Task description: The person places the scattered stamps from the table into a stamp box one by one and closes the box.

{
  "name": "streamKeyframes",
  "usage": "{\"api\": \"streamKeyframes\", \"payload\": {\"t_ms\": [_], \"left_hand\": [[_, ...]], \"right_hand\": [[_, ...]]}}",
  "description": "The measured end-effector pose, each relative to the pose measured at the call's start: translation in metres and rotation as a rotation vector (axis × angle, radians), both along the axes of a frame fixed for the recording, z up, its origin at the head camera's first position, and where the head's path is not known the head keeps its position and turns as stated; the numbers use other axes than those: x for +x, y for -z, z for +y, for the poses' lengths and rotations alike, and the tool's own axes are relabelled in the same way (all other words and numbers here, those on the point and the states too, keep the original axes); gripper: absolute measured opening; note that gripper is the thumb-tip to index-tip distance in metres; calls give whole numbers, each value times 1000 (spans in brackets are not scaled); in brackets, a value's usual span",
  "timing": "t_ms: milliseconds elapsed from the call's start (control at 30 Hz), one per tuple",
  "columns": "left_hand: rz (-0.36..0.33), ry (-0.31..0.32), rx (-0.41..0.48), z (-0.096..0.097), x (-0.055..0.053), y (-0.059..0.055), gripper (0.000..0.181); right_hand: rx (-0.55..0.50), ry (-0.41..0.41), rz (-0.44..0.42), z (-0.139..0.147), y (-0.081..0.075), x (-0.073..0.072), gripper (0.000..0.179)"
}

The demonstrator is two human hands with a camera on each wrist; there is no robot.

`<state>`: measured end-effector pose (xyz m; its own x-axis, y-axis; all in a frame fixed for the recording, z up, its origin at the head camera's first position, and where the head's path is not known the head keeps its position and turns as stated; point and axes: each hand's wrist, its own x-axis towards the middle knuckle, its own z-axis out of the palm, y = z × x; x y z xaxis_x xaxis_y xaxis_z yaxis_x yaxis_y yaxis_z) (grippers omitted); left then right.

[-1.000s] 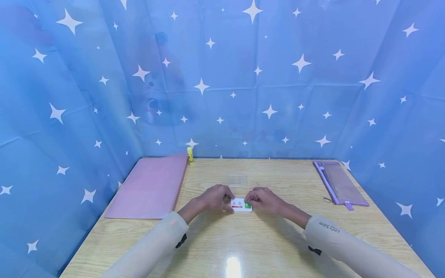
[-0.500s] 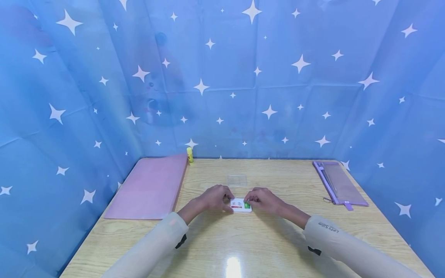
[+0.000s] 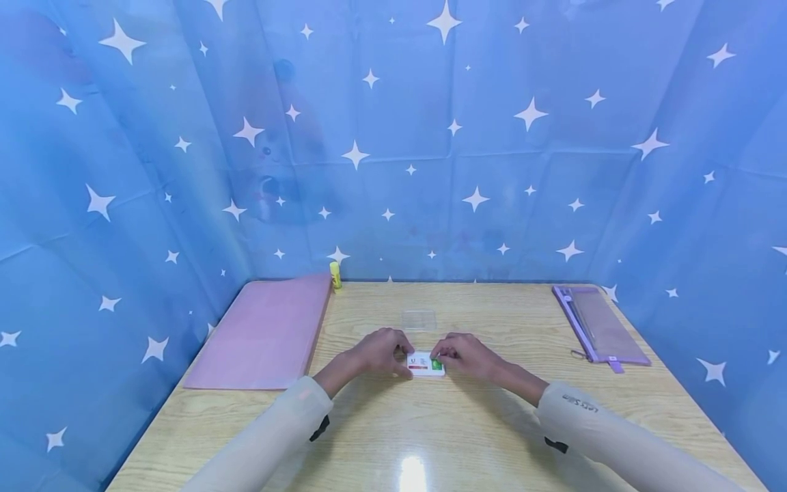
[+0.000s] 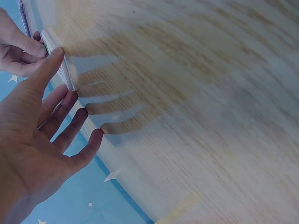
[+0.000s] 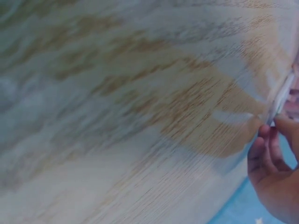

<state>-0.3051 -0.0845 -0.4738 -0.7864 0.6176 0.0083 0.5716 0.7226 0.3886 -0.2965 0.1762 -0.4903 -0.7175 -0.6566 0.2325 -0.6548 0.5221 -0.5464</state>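
Observation:
A small flat white case (image 3: pixel 418 373) with red print and a green patch lies on the table between the two hands. At its left end, my left hand (image 3: pixel 382 350) holds it, thumb on the near edge and forefinger at the far one. Seen from the left wrist, the other fingers of that hand (image 4: pixel 42 126) are spread, their tips at the tabletop. The right hand (image 3: pixel 468 354) pinches with thumb and fingertips at the green end. In the right wrist view the case (image 5: pixel 281 95) shows edge-on, partly cut off, with those fingertips (image 5: pixel 264 129) at its corner.
Just behind the hands lies a clear plastic lid (image 3: pixel 419 320). A pink folder (image 3: pixel 264 335) covers the table's left side, with a yellow glue stick (image 3: pixel 335 275) at its back corner. To the right is a purple zip pouch (image 3: pixel 609 324). Starry blue curtains (image 3: pixel 393 150) surround the table.

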Motion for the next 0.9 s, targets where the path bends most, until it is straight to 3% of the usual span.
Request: {"api": "streamKeyframes", "payload": {"t_ms": [900], "left_hand": [[-39, -33, 4, 0, 1, -1, 49]], "right_hand": [[-13, -11, 6, 1, -2, 1, 12]]}}
